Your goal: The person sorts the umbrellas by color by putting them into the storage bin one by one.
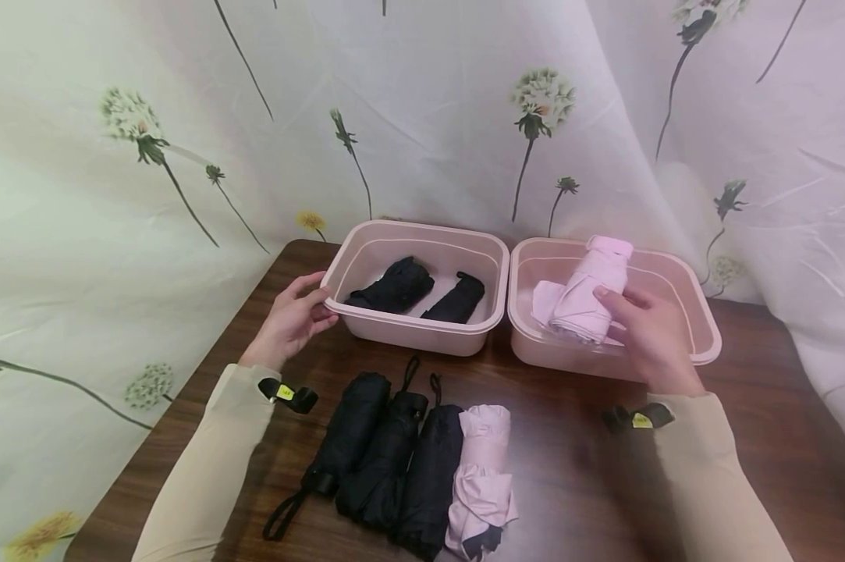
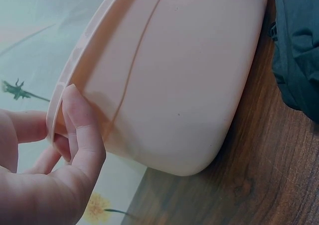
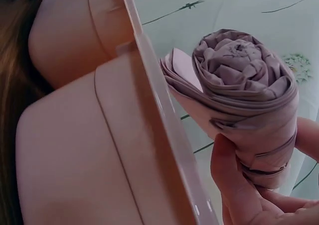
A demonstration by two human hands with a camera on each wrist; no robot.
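My right hand (image 1: 650, 332) holds a rolled pink folding umbrella (image 1: 594, 289) above the right pink plastic basin (image 1: 706, 332). In the right wrist view its tightly rolled end (image 3: 241, 65) faces the camera, and a loose fabric flap sticks out to one side. My left hand (image 1: 289, 320) pinches the rim at the left end of the left basin (image 1: 422, 336); the left wrist view shows fingers on both sides of that rim (image 2: 75, 68). Inside the left basin lie two black folded umbrellas, one at the left (image 1: 397, 285) and one at the right (image 1: 457, 300).
In front of the basins several folded umbrellas lie side by side on the brown wooden table (image 1: 569, 468): black ones (image 1: 383, 460) and, at the right of the row, a pink one (image 1: 484, 476). A flower-printed cloth (image 1: 429, 117) hangs right behind the basins.
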